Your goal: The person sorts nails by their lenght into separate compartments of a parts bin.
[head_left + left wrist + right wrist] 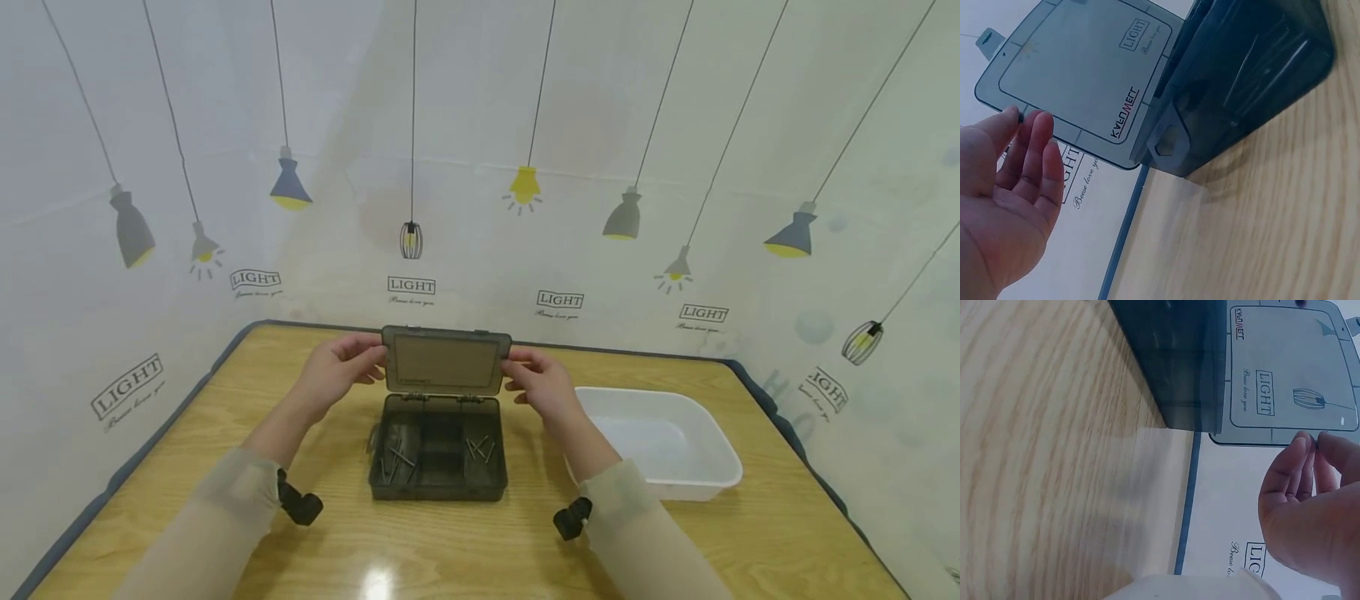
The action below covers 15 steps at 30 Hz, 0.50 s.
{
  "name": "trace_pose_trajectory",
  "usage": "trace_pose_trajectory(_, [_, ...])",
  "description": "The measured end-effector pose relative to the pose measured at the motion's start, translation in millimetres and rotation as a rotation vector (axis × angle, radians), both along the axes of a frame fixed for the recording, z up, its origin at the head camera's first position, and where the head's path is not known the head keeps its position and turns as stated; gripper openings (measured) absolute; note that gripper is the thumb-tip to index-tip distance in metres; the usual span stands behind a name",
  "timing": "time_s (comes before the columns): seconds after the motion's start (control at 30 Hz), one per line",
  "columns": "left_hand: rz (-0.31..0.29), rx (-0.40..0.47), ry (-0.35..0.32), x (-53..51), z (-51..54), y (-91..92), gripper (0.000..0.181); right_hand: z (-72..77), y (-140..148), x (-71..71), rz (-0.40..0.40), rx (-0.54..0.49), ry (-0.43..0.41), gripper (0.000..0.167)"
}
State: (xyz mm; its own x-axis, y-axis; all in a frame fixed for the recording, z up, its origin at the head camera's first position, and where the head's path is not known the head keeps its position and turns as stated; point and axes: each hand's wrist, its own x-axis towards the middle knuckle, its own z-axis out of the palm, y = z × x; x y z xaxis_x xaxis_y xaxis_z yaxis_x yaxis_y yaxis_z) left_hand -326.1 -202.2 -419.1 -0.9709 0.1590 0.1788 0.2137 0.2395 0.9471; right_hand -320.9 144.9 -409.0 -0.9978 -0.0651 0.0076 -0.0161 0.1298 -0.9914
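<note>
A smoky see-through plastic organizer box (439, 492) stands on the table with its lid (447, 360) raised upright at the hinges. My left hand (337, 371) pinches the lid's left edge between thumb and fingers, which the left wrist view also shows. On the opposite edge, my right hand (546, 385) pinches the lid the same way. Several thin metal screws or nails (398, 463) lie in the left compartment, and more metal pieces (480, 448) lie in the right one. Their exact kind is too small to tell.
A white plastic tray (675, 482) sits on the wooden table (480, 558) to the right, close to my right forearm. Behind the table hangs a pale curtain (480, 108) printed with lamps and words.
</note>
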Motion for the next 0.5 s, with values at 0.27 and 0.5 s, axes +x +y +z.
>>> trace_pose_trajectory(0.27, [-0.005,-0.006,0.005,4.4,0.6,-0.3,0.039,0.6,2,7.3,0.014,0.016,-0.007,0.024])
trace_pose_trajectory(0.5, [-0.039,0.018,0.007,8.5,1.4,-1.5,0.037,0.1,6,12.4,0.053,0.021,-0.013,0.029])
